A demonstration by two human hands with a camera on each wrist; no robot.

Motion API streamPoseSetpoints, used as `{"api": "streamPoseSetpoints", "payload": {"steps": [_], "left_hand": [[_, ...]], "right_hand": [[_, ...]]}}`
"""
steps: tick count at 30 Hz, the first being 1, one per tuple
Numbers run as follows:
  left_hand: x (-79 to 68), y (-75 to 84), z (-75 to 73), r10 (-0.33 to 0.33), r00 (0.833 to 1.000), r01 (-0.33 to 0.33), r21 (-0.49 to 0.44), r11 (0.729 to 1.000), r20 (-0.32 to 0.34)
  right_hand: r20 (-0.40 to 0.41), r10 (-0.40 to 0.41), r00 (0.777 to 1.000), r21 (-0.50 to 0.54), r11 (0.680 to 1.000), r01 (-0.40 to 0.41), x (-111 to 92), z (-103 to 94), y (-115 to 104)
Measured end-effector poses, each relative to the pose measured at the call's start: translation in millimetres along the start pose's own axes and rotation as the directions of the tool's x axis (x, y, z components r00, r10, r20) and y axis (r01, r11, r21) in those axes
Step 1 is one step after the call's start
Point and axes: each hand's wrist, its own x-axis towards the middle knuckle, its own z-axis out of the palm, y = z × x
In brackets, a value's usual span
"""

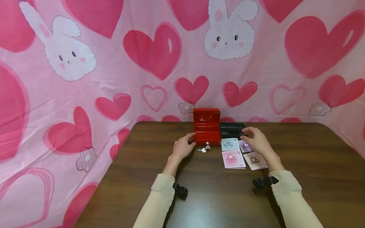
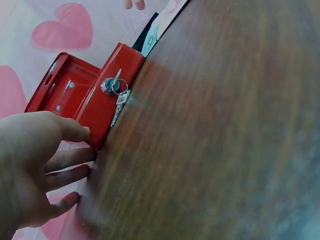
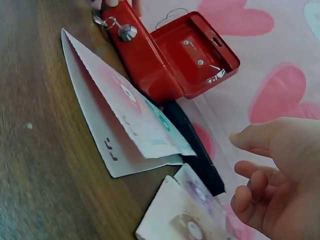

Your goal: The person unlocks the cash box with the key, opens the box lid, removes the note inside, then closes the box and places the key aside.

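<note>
A small red cash box (image 1: 207,138) stands with its lid raised at the back of the table. Keys (image 2: 120,102) hang from the lock on its front. My left hand (image 1: 183,148) touches the box's left side, its thumb at the front corner and its fingers spread beside it. Over the paper notes, near a black compartment tray (image 1: 232,130), hovers my right hand (image 1: 256,142); its fingers are loosely bent and hold nothing. Under and beside it lie a green note (image 1: 230,144), a pink folded note (image 1: 233,159), a purple note (image 1: 245,146) and a brown note (image 1: 254,160).
The brown wooden table (image 1: 216,202) reaches back to a pink cloth (image 1: 159,63) printed with hearts and rabbits. The black tray stands directly right of the box, behind the notes.
</note>
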Motion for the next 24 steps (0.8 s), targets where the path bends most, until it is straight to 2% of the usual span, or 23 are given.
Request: {"api": "streamPoseSetpoints", "payload": {"steps": [7, 15, 24], "left_hand": [[1.4, -0.1, -0.1, 0.009, 1.0, -0.009, -0.003, 1.0, -0.005], [-1.4, 4.2, 0.4, 0.002, 1.0, -0.002, -0.002, 1.0, 0.015], [-0.4, 1.4, -1.3, 0.003, 1.0, -0.002, -0.003, 1.0, 0.008]], "right_hand": [[-0.048, 0.004, 0.999, 0.005, 1.0, -0.004, 5, 2.8, 6], [0.048, 0.109, 0.993, -0.024, 0.994, -0.108, 12, 7.0, 11], [0.078, 0.126, 0.989, -0.033, 0.992, -0.124, 19, 14.9, 9]]}}
